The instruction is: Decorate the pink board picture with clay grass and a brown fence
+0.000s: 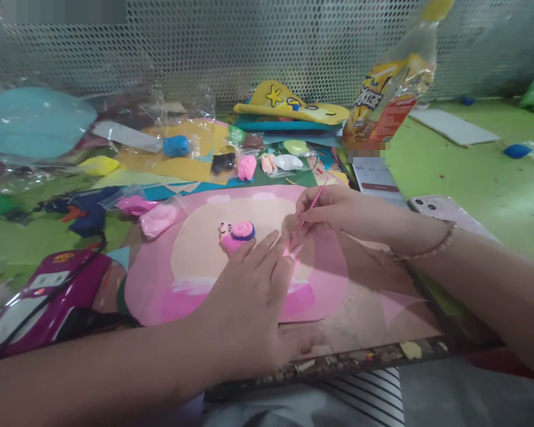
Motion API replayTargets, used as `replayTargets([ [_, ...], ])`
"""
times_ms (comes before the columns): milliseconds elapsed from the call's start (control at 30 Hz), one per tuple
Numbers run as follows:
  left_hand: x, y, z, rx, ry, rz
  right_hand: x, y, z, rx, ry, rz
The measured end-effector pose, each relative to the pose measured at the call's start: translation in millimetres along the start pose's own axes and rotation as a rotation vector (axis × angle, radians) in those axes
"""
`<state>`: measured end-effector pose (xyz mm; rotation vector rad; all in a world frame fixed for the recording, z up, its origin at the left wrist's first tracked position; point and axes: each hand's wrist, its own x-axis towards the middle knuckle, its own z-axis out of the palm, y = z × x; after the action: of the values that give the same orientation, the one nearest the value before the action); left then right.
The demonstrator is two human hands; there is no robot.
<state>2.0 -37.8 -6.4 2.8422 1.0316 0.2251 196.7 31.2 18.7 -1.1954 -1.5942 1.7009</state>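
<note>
A pink paper piece [149, 284] with a cream centre lies on a brown board [365, 320]. On it sits a small pink clay snail [238, 234] with a dark blue edge to its shell. My left hand [253, 296] rests palm down over the paper, fingers spread, just right of and below the snail. My right hand [324, 207] pinches a thin pink stick [314, 201] slanting down towards my left fingertips. A pink and white painted band [298, 299] crosses the lower part of the paper. The stick's lower end is blurred.
Bagged clay lumps [247, 167] and coloured paper lie behind the pink paper. A bottle [391, 89] stands at the back right, near a phone [449, 213]. A purple case [48, 296] is at the left. A perforated metal screen [204, 47] runs along the back.
</note>
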Motion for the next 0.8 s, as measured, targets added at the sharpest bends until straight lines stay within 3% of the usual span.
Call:
replayTargets([
  [200, 0.9, -0.7, 1.5, -0.081, -0.026, -0.036, 2.6, 2.7, -0.6, 0.104, -0.052, 0.007],
  [467, 3.1, -1.4, -0.8, -0.167, -0.063, -0.065, 5.9, 7.1, 2.9, 0.105, 0.078, 0.007],
  [800, 5.0, -1.0, -3.7, -0.171, -0.090, -0.073, 7.4, 8.1, 4.7, 0.047, 0.086, 0.016],
])
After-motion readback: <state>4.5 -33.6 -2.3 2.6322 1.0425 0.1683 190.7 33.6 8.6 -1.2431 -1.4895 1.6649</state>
